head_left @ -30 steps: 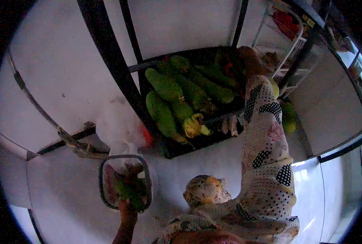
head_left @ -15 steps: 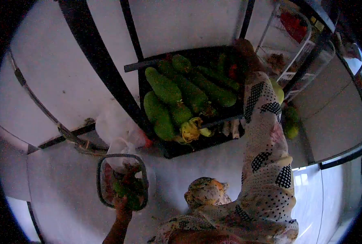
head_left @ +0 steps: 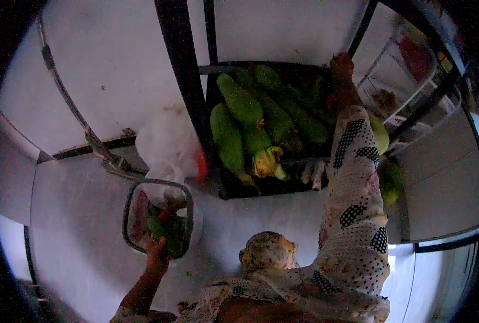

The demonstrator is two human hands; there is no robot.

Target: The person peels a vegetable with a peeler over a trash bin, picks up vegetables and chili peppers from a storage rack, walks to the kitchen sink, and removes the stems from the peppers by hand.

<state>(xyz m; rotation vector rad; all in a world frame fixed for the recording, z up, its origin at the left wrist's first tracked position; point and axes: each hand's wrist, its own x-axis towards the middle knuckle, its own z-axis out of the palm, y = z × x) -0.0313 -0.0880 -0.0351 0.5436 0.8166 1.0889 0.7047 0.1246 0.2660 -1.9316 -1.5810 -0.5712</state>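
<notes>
My left hand [head_left: 157, 254] is closed on the near rim of a basket [head_left: 125, 215] with a dark edge, at the lower left. Inside the basket lie green vegetables [head_left: 163, 230] and something reddish; the dim light blurs their kinds. My right arm reaches far forward, and my right hand [head_left: 342, 65] is closed around the rack's black post [head_left: 360, 32] at the back right corner. Left of that hand, long green gourds [head_left: 240, 99] lie on a black rack shelf [head_left: 234, 189]. A wilted yellowish leafy piece [head_left: 269, 162] sits at the shelf's front.
A white plastic bag [head_left: 164, 142] with a red object [head_left: 201, 164] beside it stands behind the basket. A black upright [head_left: 181, 59] rises at the rack's left. To the right are a white wire rack [head_left: 411, 102] and more green produce [head_left: 392, 183]. A cable [head_left: 70, 97] runs along the wall.
The view has shifted, so the rack and gourds appear farther right. The basket sits slightly higher in view, with my left hand still at its rim. My right hand remains at the rack post.
</notes>
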